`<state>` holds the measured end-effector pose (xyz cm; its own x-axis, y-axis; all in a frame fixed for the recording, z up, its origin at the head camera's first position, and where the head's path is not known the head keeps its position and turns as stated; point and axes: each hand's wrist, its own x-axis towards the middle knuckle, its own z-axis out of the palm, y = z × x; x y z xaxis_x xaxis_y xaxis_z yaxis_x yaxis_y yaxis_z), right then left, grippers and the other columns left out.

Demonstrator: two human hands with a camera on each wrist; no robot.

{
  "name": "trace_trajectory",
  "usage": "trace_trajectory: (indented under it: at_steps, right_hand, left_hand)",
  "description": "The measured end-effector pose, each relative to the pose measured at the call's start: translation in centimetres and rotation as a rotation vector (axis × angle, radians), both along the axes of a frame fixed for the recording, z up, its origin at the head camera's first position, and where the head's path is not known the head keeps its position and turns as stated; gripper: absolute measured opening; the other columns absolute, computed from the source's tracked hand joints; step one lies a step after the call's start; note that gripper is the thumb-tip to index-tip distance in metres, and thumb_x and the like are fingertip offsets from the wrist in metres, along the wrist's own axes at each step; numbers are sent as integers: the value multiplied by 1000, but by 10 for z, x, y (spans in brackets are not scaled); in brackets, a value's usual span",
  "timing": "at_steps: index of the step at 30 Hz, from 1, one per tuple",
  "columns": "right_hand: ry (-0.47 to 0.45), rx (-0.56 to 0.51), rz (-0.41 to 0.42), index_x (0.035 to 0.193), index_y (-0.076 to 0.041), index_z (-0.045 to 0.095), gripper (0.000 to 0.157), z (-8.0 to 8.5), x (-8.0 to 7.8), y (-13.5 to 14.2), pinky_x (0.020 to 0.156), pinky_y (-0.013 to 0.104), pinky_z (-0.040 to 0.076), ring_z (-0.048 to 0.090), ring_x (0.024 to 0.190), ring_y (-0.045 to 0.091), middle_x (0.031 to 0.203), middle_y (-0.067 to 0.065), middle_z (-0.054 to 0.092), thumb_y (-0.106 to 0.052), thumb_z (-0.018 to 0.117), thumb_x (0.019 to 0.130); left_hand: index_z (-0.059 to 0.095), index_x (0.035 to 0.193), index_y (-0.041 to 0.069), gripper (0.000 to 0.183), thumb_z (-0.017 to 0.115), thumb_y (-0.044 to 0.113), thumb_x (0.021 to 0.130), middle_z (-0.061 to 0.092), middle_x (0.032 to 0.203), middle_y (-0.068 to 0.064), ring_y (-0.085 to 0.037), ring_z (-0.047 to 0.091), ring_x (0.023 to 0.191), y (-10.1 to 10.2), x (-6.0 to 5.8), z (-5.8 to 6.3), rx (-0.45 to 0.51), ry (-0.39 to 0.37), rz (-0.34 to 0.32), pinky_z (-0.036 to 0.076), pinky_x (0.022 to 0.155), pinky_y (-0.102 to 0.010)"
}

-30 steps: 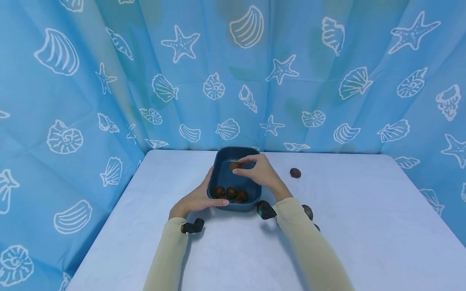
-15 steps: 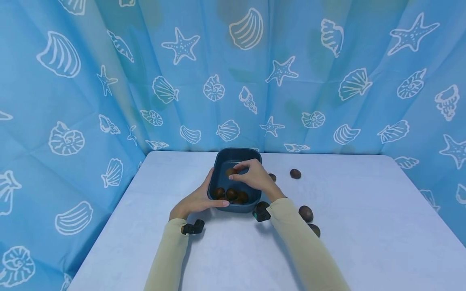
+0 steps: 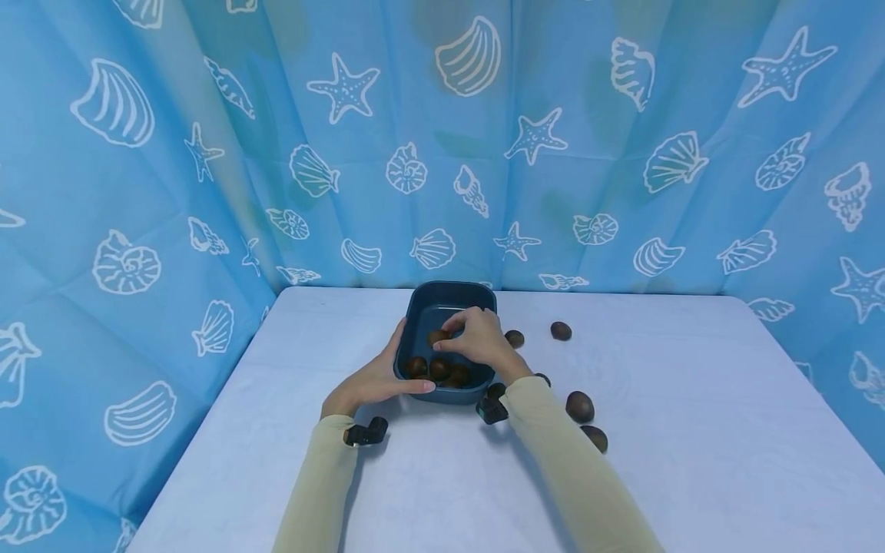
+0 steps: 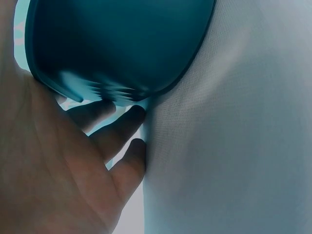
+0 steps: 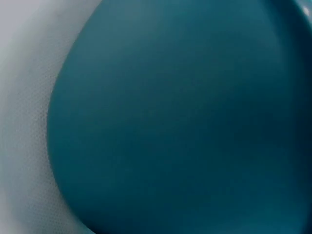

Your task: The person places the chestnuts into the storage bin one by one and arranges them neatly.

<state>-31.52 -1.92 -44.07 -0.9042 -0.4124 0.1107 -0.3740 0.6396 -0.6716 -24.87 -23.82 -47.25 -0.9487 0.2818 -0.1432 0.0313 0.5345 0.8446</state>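
Observation:
A deep dark-blue rectangular bin (image 3: 415, 322) stands near the table's back edge. My left hand (image 3: 376, 376) lies spread around its near left corner, thumb along the near side. In the left wrist view, the hand's other fingers (image 4: 122, 131) extend beside and beneath the bin's curved wall (image 4: 126, 39). Inside the bin, my right hand (image 3: 478, 338) pinches a round brown fruit (image 3: 436, 338) between thumb and fingertips. Several similar brown fruits (image 3: 439, 369) sit at the bin's near end. The bin's outer wall (image 5: 170, 107) fills most of the right wrist view, hiding that hand there.
More brown fruits lie on the white tabletop (image 3: 691, 415) right of the bin: one beside it (image 3: 514, 339), one farther back (image 3: 561, 330), and a pair (image 3: 579, 406) near my right sleeve (image 3: 574, 461). A blue shell-patterned curtain (image 3: 539, 192) hangs behind and at the left.
My right hand has moved left and slightly nearer within the bin, carrying the pinched fruit. Its forearm has shifted left, uncovering fruits on the table. The left hand stays at the corner.

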Motion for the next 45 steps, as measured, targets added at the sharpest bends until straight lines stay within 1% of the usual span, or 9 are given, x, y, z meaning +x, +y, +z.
trace_trajectory:
  at_steps: [3,5,14,22,28,35,42,44,45]
  right_hand:
    - [32,61,-3,105,-12,80,30,-3,-1,-3,125,63,24,64,117,25,105,4,79,-32,86,85]
    - [45,90,-5,103,-12,81,28,-4,0,-5,126,63,20,65,117,25,102,3,79,-33,87,84]
    - [70,196,-34,100,-15,83,27,-5,0,-10,129,64,15,70,115,24,99,0,81,-35,87,83]
    - [68,230,-55,96,-15,83,25,-5,0,-12,128,64,15,71,112,24,95,-1,81,-36,88,83]
    - [63,243,-63,94,-16,83,25,-6,0,-15,128,64,16,72,111,24,92,-1,81,-37,89,81]
    - [51,268,-78,94,-17,84,26,-4,1,-18,129,64,16,72,112,24,92,-2,81,-39,89,81]
    - [44,272,-76,97,-17,84,27,-4,2,-19,128,64,15,71,114,24,93,-2,81,-39,88,83]
    - [42,241,-69,100,-15,84,28,-3,3,-18,128,63,18,69,116,24,97,-1,81,-39,86,84]
    - [35,214,-68,102,-14,83,29,-2,3,-17,126,62,24,69,116,25,99,0,81,-38,85,86]
  left_hand:
    - [-16,162,45,125,81,49,84,-5,176,9,-30,9,164,0,0,-1,-12,-5,2,15,125,-72]
    - [-16,163,44,125,82,48,84,-5,176,9,-29,9,164,0,-1,-1,-8,-4,0,15,125,-71]
    - [-15,163,43,126,82,49,83,-6,176,7,-30,7,164,0,0,0,-14,-1,3,16,125,-71]
    - [-15,163,42,125,81,46,84,-7,176,9,-29,5,164,1,0,0,5,14,-10,16,126,-70]
    - [-17,163,42,125,81,46,85,-9,175,10,-26,4,164,0,0,0,1,-2,-4,15,127,-67]
    - [-16,163,41,125,81,47,85,-9,176,8,-27,3,164,-2,-1,2,-8,2,-15,14,127,-69]
    - [-16,164,39,125,80,47,85,-9,176,7,-29,2,164,-3,-2,0,-2,8,-29,15,126,-71]
    - [-15,164,40,125,81,49,84,-8,176,7,-29,4,164,-3,-2,-1,-2,6,-23,15,125,-71]
    - [-15,164,41,125,81,49,84,-7,176,7,-30,5,164,-3,-2,-1,0,9,-22,16,125,-71]
